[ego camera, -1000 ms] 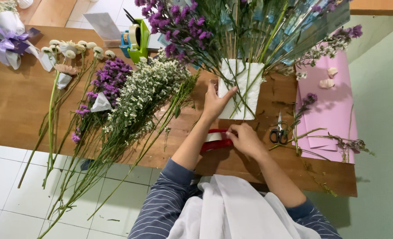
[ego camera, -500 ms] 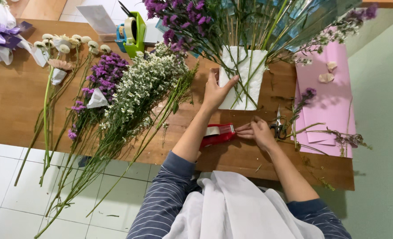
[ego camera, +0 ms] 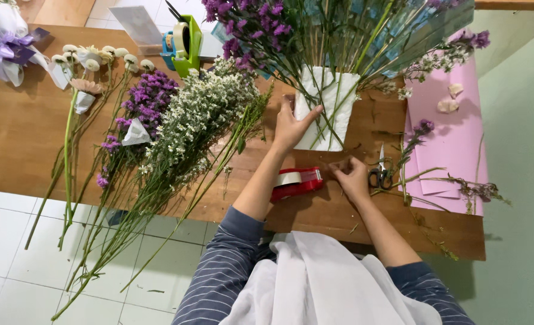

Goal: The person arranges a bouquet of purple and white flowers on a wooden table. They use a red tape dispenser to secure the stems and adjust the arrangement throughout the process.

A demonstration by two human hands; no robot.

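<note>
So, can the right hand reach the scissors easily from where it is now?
Probably yes. The right hand rests on the wooden table right beside the scissors, whose black handles face it. Only thin loose stems lie around them; nothing stands between.

Two tape dispensers, one red [ego camera: 297, 182] and one green [ego camera: 186, 43]; one pair of scissors [ego camera: 380, 174]; one white-wrapped bouquet [ego camera: 327, 108]; two pink paper sheets [ego camera: 453, 132]; two petals [ego camera: 450, 98].

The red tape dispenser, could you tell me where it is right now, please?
In the head view, the red tape dispenser lies on the wooden table, near its front edge, between the left forearm and the right hand.
</note>
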